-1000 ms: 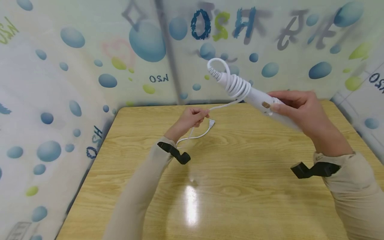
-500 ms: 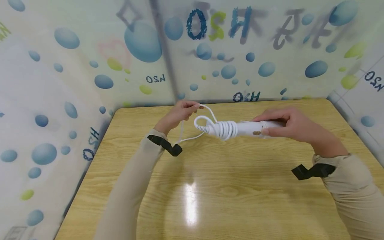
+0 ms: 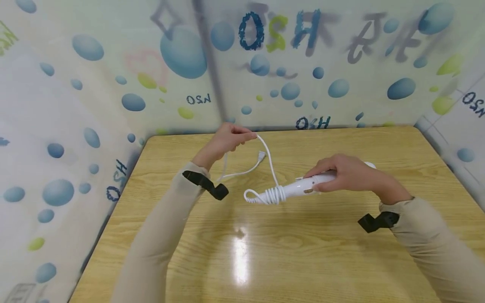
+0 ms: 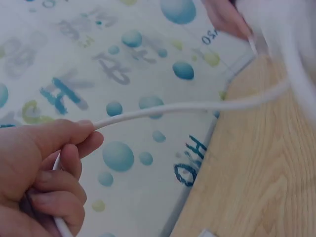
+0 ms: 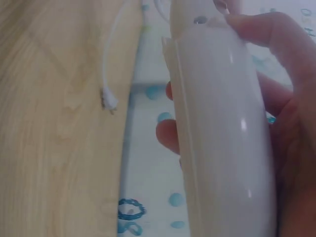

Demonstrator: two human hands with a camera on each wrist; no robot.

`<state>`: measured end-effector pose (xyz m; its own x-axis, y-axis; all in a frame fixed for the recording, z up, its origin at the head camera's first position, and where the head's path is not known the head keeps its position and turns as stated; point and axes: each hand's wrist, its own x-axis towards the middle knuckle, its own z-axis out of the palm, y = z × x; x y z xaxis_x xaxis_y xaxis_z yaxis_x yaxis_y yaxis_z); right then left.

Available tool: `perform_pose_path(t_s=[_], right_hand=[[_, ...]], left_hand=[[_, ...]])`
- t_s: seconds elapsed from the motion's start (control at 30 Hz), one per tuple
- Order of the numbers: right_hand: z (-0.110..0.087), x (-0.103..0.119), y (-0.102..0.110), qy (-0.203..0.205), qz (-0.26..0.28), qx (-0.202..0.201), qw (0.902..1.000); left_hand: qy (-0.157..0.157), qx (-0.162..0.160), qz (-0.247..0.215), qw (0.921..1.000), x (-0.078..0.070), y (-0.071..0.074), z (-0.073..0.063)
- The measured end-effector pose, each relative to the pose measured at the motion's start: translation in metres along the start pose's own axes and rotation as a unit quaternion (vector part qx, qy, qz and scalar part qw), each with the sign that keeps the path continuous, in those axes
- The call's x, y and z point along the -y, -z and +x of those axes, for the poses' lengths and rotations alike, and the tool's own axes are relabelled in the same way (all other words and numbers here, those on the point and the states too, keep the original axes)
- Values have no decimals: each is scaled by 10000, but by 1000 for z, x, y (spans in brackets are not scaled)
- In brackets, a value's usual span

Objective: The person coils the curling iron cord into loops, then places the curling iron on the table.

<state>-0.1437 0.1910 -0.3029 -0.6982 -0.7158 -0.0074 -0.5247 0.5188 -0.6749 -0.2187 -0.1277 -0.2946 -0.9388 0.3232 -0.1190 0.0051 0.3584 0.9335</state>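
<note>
From the head view, my right hand (image 3: 346, 173) is wrapped round the body of a white tubular device (image 3: 297, 188), holding it over the wooden table (image 3: 303, 244). Its cord-wound end sticks out toward my left side, and its other end shows past the far side of my grip. My left hand (image 3: 229, 139) pinches the white cord (image 3: 270, 158), which rises from the coils (image 3: 275, 195) to my fingertips. Beyond the coils, the plug (image 3: 262, 156) lies on the table between my hands.

From the left wrist, I see my thumb and forefinger pressed together on the cord; it also passes behind my curled fingers and comes out below them. The white shape at upper right is too blurred to read.

From the right wrist, the device fills the middle, my thumb along its right side near the top and my fingertips showing round its left edge.
</note>
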Motion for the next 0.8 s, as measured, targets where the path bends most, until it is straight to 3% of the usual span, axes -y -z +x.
perform_pose_path(t_s=[0.2, 0.43, 0.63, 0.8], right_hand=[[9, -9, -11, -492, -605, 42, 9969], [15, -13, -14, -860, -1252, -157, 9883], [12, -17, -10, -1261, -1445, -639, 9794], [14, -18, -10, -1363, -1682, -879, 9723]], left_hand=[[-149, 521, -62, 9985, -22, -7, -15], [-630, 1162, 177, 9911, -37, -22, -29], [-756, 1346, 152, 9879, -45, -32, -39], [-840, 1252, 314, 9881, -49, -45, -46]])
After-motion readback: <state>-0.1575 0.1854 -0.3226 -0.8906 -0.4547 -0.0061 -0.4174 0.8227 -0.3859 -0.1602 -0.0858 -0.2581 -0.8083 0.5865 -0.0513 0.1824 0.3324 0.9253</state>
